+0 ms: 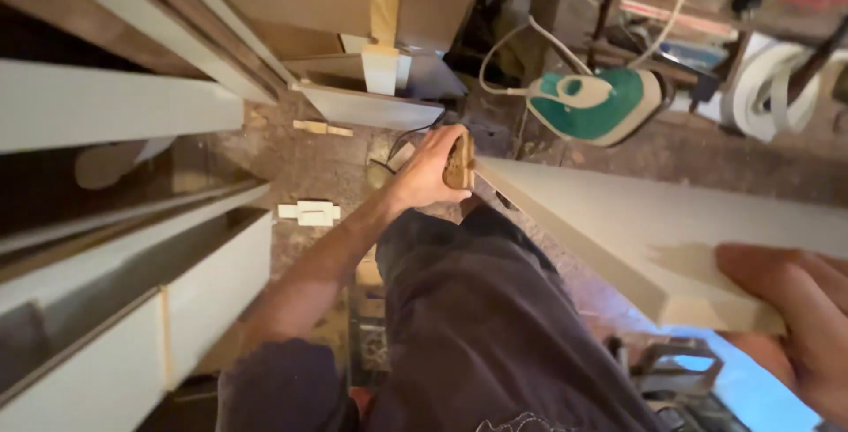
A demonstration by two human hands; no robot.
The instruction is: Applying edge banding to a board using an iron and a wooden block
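A long pale board [654, 220] runs from the centre toward the lower right, resting across my dark-trousered leg [477, 308]. My left hand [433, 167] is closed around a small brown wooden block [459, 165], pressed against the board's far end. My right hand [795, 308] lies flat on the board's near end, fingers spread over its top face.
A green and white clothes iron [601, 101] with a white cord lies on the dusty floor beyond the board. White panels [115, 114] and cabinet parts [177, 308] stand stacked at left. Small white offcuts [309, 213] lie on the floor. A tool [680, 370] sits at lower right.
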